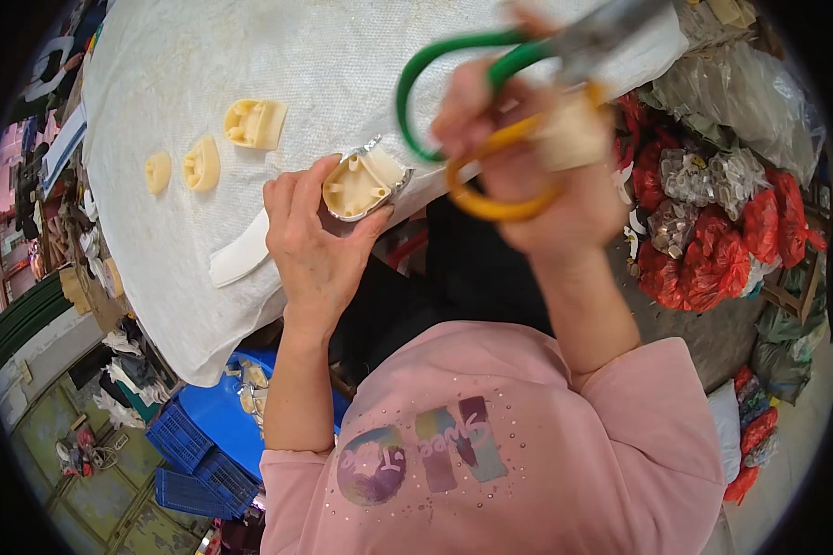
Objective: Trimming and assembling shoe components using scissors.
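My left hand (307, 252) pinches a cream-coloured, hollow moulded part (356, 190) between thumb and fingers at the table's near edge. Shiny silver trim runs around the part's rim, and small pegs stand inside it. Up and to the right, my right hand (565, 199) is smeared by motion. It grips scissors (504, 209) with one green and one yellow handle loop, their grey blades pointing to the upper right. A pale beige patch (574, 134) shows at that hand, too blurred to name. Three loose cream moulded parts (254, 124) lie left of my left hand.
White woven sheeting (185, 60) covers the table. A white curved strip (241, 256) lies near its front edge. Below left stand a blue tub (217, 407) holding some silver-edged pieces and blue crates (180, 435). Red plastic bags (703, 259) and clear bags are heaped at the right.
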Motion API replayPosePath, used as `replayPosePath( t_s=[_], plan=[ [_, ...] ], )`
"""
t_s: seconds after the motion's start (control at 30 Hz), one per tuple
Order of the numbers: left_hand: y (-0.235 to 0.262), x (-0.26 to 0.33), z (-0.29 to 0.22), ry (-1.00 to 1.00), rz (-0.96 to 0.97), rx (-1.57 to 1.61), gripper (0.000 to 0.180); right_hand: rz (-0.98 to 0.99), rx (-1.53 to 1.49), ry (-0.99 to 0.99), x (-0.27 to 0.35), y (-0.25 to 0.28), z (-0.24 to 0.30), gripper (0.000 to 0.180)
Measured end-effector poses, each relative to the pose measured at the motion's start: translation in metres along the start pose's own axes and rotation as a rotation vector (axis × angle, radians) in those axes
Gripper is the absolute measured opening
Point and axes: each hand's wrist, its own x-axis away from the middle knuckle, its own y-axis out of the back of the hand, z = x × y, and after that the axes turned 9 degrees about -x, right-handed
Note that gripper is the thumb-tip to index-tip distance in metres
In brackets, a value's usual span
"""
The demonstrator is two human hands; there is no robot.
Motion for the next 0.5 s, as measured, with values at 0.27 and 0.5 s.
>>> replayPosePath(
  t_s=[0.27, 0.5],
  plan=[
    [-0.003, 0.001, 0.005, 0.015, 0.027, -0.061, 0.054, -0.068, 0.266, -0.126, 0.007, 0.003, -0.007, 0.042],
    [-0.001, -0.003, 0.001, -0.009, 0.017, -0.051, 0.054, -0.043, 0.340, -0.176, 0.006, 0.012, -0.006, 0.041]
  ],
)
